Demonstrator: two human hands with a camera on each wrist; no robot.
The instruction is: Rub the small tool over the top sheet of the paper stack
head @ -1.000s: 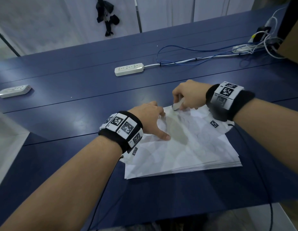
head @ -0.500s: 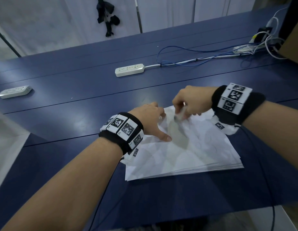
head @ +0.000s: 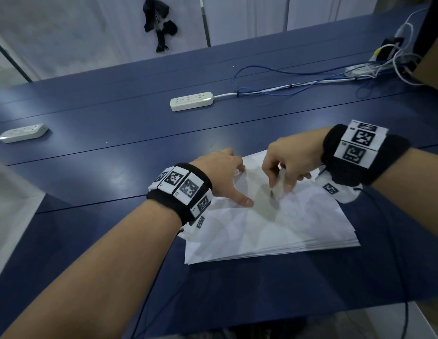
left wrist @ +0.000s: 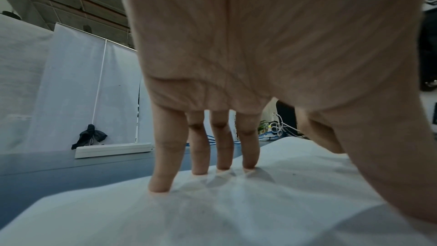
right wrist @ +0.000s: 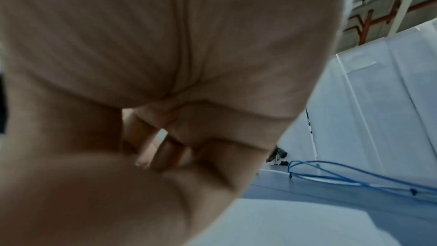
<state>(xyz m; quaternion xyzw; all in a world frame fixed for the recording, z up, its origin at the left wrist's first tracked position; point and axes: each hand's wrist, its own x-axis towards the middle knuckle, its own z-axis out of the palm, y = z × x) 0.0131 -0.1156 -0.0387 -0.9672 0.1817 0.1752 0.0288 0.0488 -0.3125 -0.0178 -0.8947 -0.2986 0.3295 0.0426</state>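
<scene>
A stack of white paper sheets (head: 274,231) lies on the dark blue table (head: 103,167) in front of me; the top sheet is creased. My left hand (head: 223,177) presses down on the sheet's far left part with straight fingers (left wrist: 165,166) and thumb spread; the paper (left wrist: 212,212) fills the bottom of the left wrist view. My right hand (head: 286,165) has its fingers curled and pinches a small whitish object (head: 278,185) held just above the middle of the sheet. In the right wrist view the curled fingers (right wrist: 170,149) hide most of what they hold.
A white power strip (head: 191,101) lies beyond the paper, with blue and white cables (head: 274,79) running to the right toward a tangle of plugs (head: 389,59). Another power strip (head: 23,132) sits at the far left. A white surface (head: 10,209) borders the table on the left.
My right hand has drawn back toward me and to the right, from the sheet's far edge to over its middle, still pinching the small object. The left hand has stayed pressed in place.
</scene>
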